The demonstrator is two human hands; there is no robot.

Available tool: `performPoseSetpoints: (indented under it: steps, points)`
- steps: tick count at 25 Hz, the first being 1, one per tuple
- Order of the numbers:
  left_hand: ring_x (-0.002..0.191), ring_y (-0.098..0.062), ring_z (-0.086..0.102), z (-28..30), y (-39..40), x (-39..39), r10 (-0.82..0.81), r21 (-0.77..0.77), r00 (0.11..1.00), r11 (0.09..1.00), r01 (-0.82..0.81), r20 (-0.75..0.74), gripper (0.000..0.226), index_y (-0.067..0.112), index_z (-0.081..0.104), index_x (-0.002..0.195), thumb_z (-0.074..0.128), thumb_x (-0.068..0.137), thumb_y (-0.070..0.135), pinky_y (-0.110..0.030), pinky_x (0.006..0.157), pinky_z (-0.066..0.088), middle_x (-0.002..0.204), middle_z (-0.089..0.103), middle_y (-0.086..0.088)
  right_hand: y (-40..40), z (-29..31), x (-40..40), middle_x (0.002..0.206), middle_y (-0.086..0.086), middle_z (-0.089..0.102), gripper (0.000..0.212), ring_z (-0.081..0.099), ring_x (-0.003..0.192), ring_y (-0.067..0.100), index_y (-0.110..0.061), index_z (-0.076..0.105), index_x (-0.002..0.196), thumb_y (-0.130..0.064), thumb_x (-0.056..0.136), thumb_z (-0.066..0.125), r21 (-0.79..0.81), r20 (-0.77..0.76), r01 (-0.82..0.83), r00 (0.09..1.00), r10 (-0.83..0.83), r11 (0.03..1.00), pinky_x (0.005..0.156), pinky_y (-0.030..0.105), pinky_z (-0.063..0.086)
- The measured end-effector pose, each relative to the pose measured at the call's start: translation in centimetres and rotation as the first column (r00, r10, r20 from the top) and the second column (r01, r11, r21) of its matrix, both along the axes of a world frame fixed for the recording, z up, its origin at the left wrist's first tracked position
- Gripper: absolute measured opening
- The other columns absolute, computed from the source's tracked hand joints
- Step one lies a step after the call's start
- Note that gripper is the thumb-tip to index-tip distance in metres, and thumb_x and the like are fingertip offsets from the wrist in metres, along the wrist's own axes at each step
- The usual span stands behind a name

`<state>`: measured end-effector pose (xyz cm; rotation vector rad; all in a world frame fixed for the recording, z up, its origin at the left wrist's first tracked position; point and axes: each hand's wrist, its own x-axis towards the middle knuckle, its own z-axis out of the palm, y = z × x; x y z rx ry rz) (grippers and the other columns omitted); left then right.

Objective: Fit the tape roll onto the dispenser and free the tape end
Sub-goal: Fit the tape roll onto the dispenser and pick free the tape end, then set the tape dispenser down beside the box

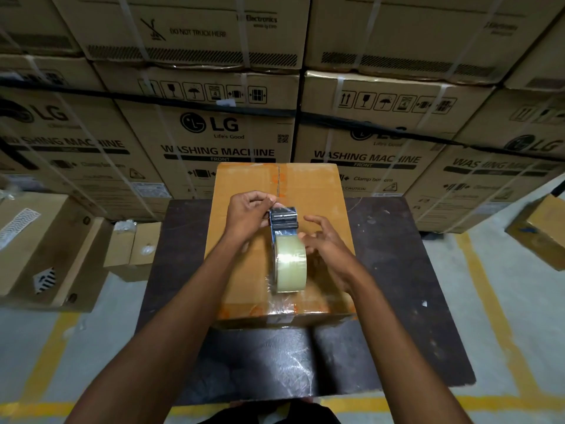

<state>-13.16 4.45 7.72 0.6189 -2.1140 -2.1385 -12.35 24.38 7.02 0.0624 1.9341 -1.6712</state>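
Observation:
A clear tape roll (290, 264) sits mounted on a dark dispenser (283, 221), which stands upright over a sealed cardboard box (244, 283). My left hand (247, 214) is at the dispenser's far end, its fingertips pinching the thin clear tape end (279, 206) at the front roller. My right hand (328, 243) hovers at the roll's right side with fingers spread, the fingertips close to or brushing the roll. The dispenser's handle is hidden behind the roll and my hands.
The box rests on a dark, scuffed table (397, 270). Stacked washing-machine cartons (226, 139) form a wall behind. Smaller cardboard boxes (46, 249) stand on the floor at left, another (541, 237) at right. Yellow floor lines run around the table.

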Motion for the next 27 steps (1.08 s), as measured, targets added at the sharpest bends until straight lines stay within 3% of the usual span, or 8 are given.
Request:
performPoseSetpoints:
  steps: [4, 9, 14, 17, 21, 23, 25, 27]
  points:
    - [0.056, 0.001, 0.071, -0.2, -0.1, -0.2, -0.017, -0.007, 1.0, 1.0, 0.017, 0.016, 0.01, 0.002, 0.074, 0.101, 0.068, 0.104, 0.01, -0.012, 0.05, 0.051, 0.091, 0.08, -0.01, -0.4, -0.5, 1.0, 0.122, 0.006, 0.072, 0.055, 0.064, 0.102, 0.028, -0.039, 0.043, 0.153, -0.023, 0.105, 0.064, -0.19, 0.175, -0.002, 0.984, 0.036, 0.982, 0.07, 0.034, 0.054]
    - [0.066, 0.0, 0.075, -0.4, -0.4, -0.1, -0.04, -0.017, 0.999, 0.999, 0.04, 0.007, 0.01, 0.009, 0.077, 0.1, 0.068, 0.104, 0.012, -0.014, 0.055, 0.055, 0.092, 0.082, -0.006, -0.1, -0.9, 0.4, 0.099, 0.006, 0.077, 0.05, 0.071, 0.08, 0.025, -0.031, 0.05, 0.15, -0.019, 0.104, 0.065, -0.273, 0.207, -0.046, 0.973, 0.105, 0.961, 0.061, 0.034, 0.064]
    - [0.1, -0.021, 0.082, -1.7, -0.8, 0.8, -0.063, 0.121, 0.997, 0.99, 0.068, -0.045, 0.03, 0.01, 0.069, 0.135, 0.061, 0.109, 0.024, -0.031, 0.084, 0.067, 0.113, 0.083, -0.01, 0.7, -1.4, 0.0, 0.097, 0.01, 0.075, 0.055, 0.073, 0.067, 0.018, -0.03, 0.049, 0.15, -0.019, 0.1, 0.068, -0.309, 0.208, -0.07, 0.968, 0.14, 0.948, 0.058, 0.032, 0.065]
    - [0.108, -0.019, 0.079, -3.0, -0.1, 1.8, -0.008, 0.118, 0.997, 0.993, 0.017, -0.075, 0.034, 0.015, 0.065, 0.142, 0.055, 0.112, 0.025, -0.03, 0.092, 0.064, 0.122, 0.08, -0.009, 1.7, -1.3, 0.2, 0.095, 0.009, 0.074, 0.056, 0.069, 0.069, 0.019, -0.031, 0.05, 0.15, -0.018, 0.099, 0.069, -0.313, 0.196, -0.061, 0.972, 0.127, 0.948, 0.057, 0.031, 0.064]
    - [0.133, -0.014, 0.065, -5.5, 3.4, 2.2, -0.047, -0.128, 0.991, 0.991, 0.03, -0.129, 0.043, 0.028, 0.06, 0.149, 0.061, 0.107, 0.033, -0.043, 0.113, 0.053, 0.143, 0.07, 0.0, 6.8, -0.7, 0.0, 0.086, 0.002, 0.073, 0.058, 0.066, 0.068, 0.014, -0.029, 0.054, 0.148, -0.017, 0.095, 0.075, -0.311, 0.146, 0.038, 0.989, 0.008, 0.95, 0.052, 0.027, 0.056]
    - [0.146, -0.014, 0.053, -6.3, 6.1, 1.8, -0.146, -0.335, 0.98, 0.938, 0.093, -0.137, 0.059, 0.032, 0.052, 0.156, 0.06, 0.1, 0.048, -0.046, 0.122, 0.044, 0.159, 0.057, 0.003, 10.7, -0.6, -0.4, 0.092, 0.002, 0.075, 0.064, 0.067, 0.075, 0.013, -0.03, 0.056, 0.147, -0.022, 0.088, 0.081, -0.294, 0.113, 0.107, 0.991, -0.076, 0.95, 0.06, 0.031, 0.052]
    - [0.158, -0.021, 0.037, -6.8, 9.1, 0.9, -0.292, -0.584, 0.954, 0.788, 0.196, -0.073, 0.072, 0.034, 0.038, 0.164, 0.052, 0.098, 0.06, -0.051, 0.129, 0.032, 0.171, 0.041, 0.002, 14.6, -0.7, -1.0, 0.088, -0.004, 0.078, 0.065, 0.07, 0.071, 0.008, -0.03, 0.056, 0.146, -0.023, 0.086, 0.08, -0.264, 0.109, 0.198, 0.979, -0.175, 0.944, 0.06, 0.03, 0.054]
    - [0.166, -0.028, 0.019, -7.4, 12.2, 0.0, -0.375, -0.773, 0.924, 0.561, 0.295, 0.08, 0.079, 0.037, 0.023, 0.169, 0.043, 0.1, 0.069, -0.06, 0.132, 0.018, 0.179, 0.024, -0.001, 18.2, -1.4, -1.6, 0.087, -0.006, 0.079, 0.062, 0.071, 0.069, 0.006, -0.032, 0.057, 0.144, -0.027, 0.084, 0.073, -0.239, 0.125, 0.272, 0.961, -0.249, 0.932, 0.062, 0.03, 0.053]
